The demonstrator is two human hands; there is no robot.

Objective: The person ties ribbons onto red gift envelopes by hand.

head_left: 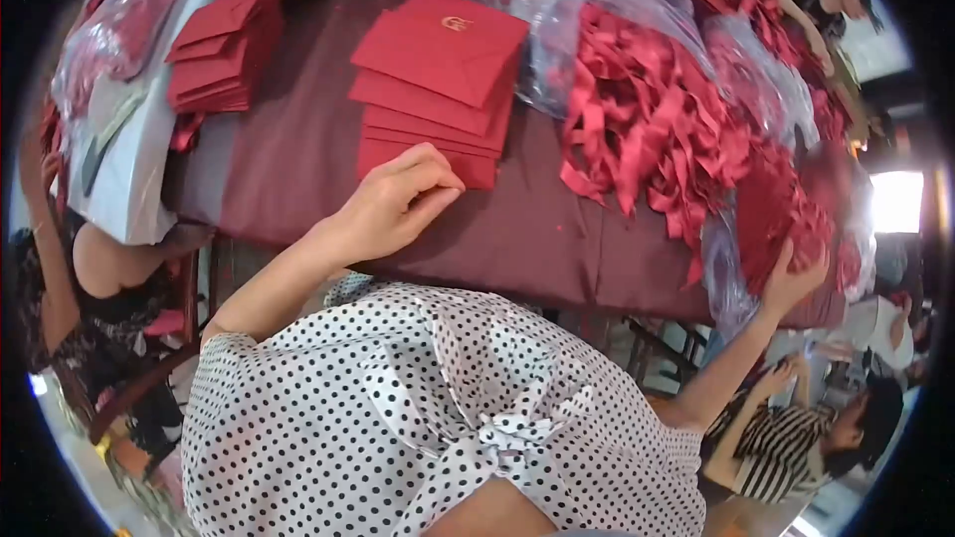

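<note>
In the head view, my left hand (403, 204) is closed in a loose curl at the front edge of a fanned stack of red paper envelopes or flat bags (438, 50). A gold emblem (457, 23) marks the top one. No item shows between those fingers. Far to the right, my right hand (796, 278) reaches to the table's edge, its fingers closed around red ribbon (811, 224); part of its grip is hidden. Between my hands, a large tangle of red ribbons (647, 119) spills from a clear plastic bag (547, 0).
A dark red cloth covers the table (477, 254). More red stacks (214, 60) stand at the left, beside a white-covered surface (139, 159) with scissors (97, 154). Other people sit close by on the left and right, including one in a striped top (781, 452).
</note>
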